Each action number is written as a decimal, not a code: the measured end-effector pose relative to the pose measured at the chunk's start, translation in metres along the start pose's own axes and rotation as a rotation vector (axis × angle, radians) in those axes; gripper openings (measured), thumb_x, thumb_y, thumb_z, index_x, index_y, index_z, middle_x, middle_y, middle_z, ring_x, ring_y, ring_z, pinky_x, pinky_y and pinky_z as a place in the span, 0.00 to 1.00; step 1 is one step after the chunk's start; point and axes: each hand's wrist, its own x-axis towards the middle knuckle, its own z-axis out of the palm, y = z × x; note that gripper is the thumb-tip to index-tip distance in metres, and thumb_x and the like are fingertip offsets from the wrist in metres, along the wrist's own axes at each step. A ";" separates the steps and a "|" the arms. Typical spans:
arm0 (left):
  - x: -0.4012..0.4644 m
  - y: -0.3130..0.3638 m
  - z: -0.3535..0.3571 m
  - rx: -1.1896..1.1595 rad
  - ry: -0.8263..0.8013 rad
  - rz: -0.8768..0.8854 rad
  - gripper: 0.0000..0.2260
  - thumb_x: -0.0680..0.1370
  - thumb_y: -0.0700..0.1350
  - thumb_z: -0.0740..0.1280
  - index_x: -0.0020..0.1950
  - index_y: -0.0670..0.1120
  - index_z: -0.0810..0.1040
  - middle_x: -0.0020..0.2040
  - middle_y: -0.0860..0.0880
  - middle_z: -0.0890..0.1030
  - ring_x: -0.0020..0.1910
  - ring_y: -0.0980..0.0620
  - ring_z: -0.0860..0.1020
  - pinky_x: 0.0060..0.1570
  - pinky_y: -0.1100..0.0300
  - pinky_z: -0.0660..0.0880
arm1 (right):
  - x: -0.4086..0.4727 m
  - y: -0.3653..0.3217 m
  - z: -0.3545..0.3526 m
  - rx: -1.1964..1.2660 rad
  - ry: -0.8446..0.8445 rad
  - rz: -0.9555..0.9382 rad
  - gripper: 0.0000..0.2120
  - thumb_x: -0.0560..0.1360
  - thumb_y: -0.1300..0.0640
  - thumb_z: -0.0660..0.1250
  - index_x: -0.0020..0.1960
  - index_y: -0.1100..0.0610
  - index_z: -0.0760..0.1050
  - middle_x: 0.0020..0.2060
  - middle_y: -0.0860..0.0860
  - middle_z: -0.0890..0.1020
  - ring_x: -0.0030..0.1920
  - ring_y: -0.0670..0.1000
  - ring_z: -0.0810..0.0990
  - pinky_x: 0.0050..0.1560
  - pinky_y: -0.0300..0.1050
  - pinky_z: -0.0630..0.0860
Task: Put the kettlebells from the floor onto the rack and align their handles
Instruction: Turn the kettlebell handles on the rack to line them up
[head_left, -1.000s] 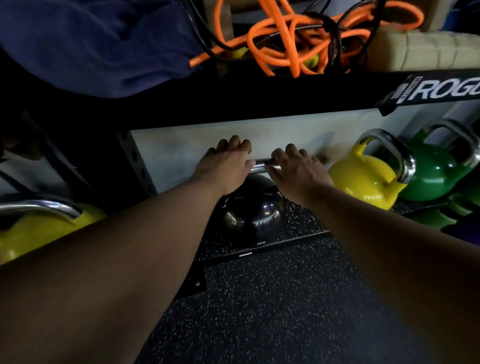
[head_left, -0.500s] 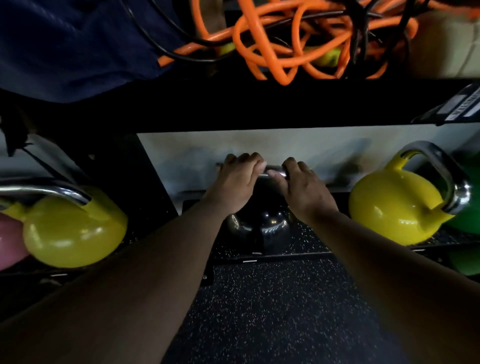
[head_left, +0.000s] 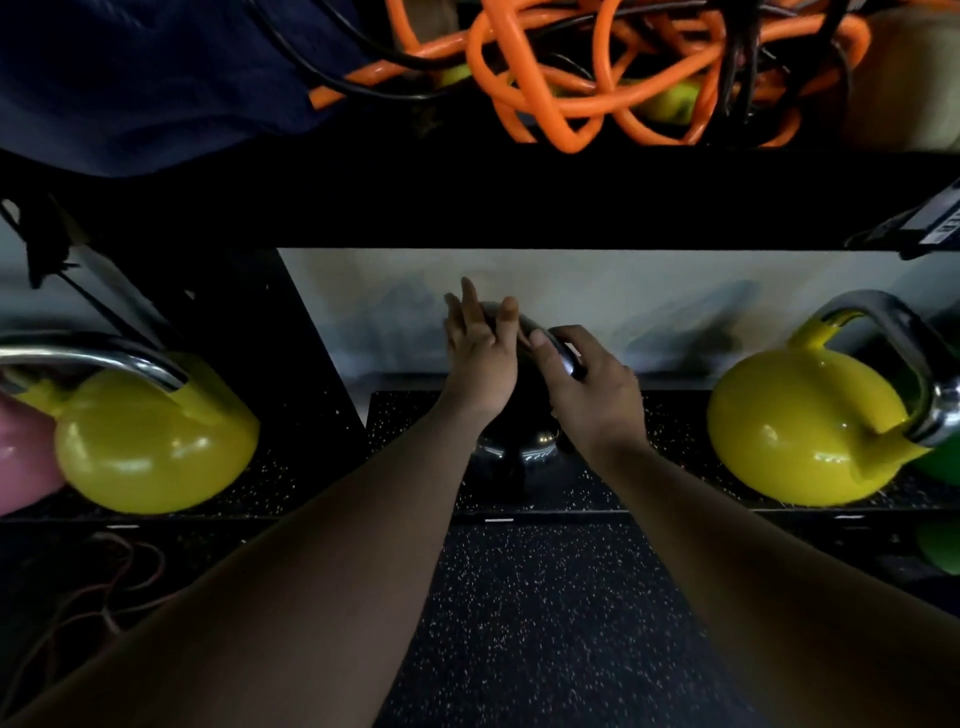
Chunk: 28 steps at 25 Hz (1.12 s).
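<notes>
The black kettlebell (head_left: 517, 447) is sitting on the rack's speckled lower shelf (head_left: 665, 415), mostly hidden behind both hands. The right hand (head_left: 592, 395) is gripping its chrome handle (head_left: 563, 358); the left hand (head_left: 480, 358) is resting there with fingers spread. Yellow kettlebells are flanking it (left one (head_left: 156, 441), right one (head_left: 800, 426)), under tangled orange cords (head_left: 587, 73).

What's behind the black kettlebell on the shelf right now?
A pale wall panel is behind the black kettlebell. The left hand and right hand on its handle cover the panel's foot directly behind it.
</notes>
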 end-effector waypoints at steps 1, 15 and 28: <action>-0.005 -0.001 0.004 -0.033 0.008 -0.021 0.34 0.83 0.61 0.52 0.82 0.51 0.40 0.83 0.44 0.42 0.82 0.41 0.48 0.78 0.40 0.52 | 0.001 0.001 -0.006 0.081 -0.047 0.043 0.17 0.75 0.32 0.62 0.55 0.41 0.78 0.29 0.47 0.83 0.32 0.48 0.84 0.33 0.42 0.76; -0.006 -0.002 0.017 -0.210 -0.067 -0.080 0.24 0.84 0.61 0.47 0.81 0.63 0.49 0.81 0.41 0.62 0.76 0.32 0.64 0.73 0.28 0.54 | -0.017 -0.011 0.012 0.492 -0.175 0.227 0.24 0.82 0.36 0.47 0.70 0.43 0.72 0.45 0.57 0.84 0.40 0.55 0.82 0.38 0.49 0.79; 0.009 -0.008 0.013 -0.204 -0.102 -0.003 0.22 0.85 0.60 0.47 0.79 0.58 0.61 0.80 0.54 0.64 0.79 0.50 0.62 0.77 0.37 0.50 | -0.026 -0.012 0.036 0.595 -0.110 0.258 0.24 0.82 0.37 0.50 0.77 0.39 0.63 0.62 0.45 0.80 0.47 0.33 0.80 0.37 0.28 0.74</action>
